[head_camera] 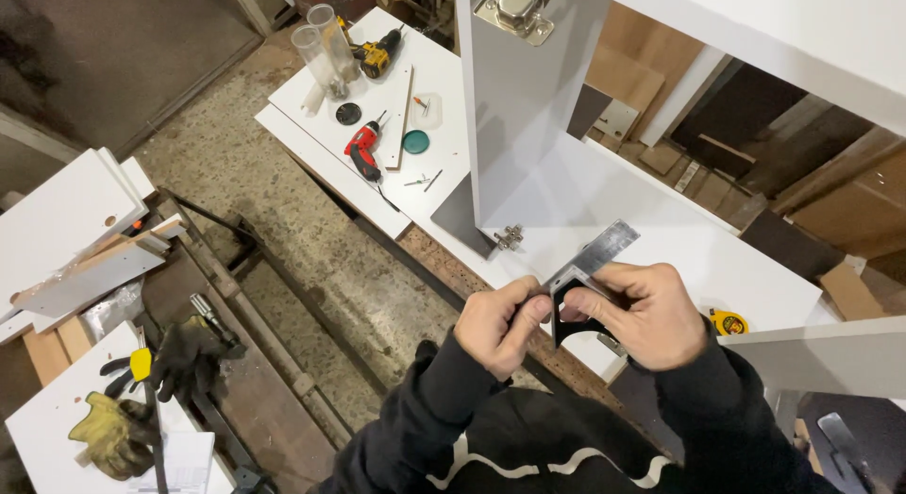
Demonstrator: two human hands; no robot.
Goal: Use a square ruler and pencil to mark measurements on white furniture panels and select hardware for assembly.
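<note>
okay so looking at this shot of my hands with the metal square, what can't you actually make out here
Head view only:
- The try square: its dark stock is mostly covered by the left hand and right hand.
- The yellow tape measure: partly behind the right hand, markings too small.
- The small screws near the red screwdriver: too small to tell type.
- The upper hinge: cut off by the top edge.

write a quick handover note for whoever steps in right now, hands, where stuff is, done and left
Left hand and right hand both grip a try square, its steel blade pointing up-right over the white panel.
An upright white door stands on that panel, with one hinge at its base and another at the top.
Red screwdriver, yellow drill and tape measure lie on the bench.
Done: hinges mounted. Left: square not yet set against the board.
</note>
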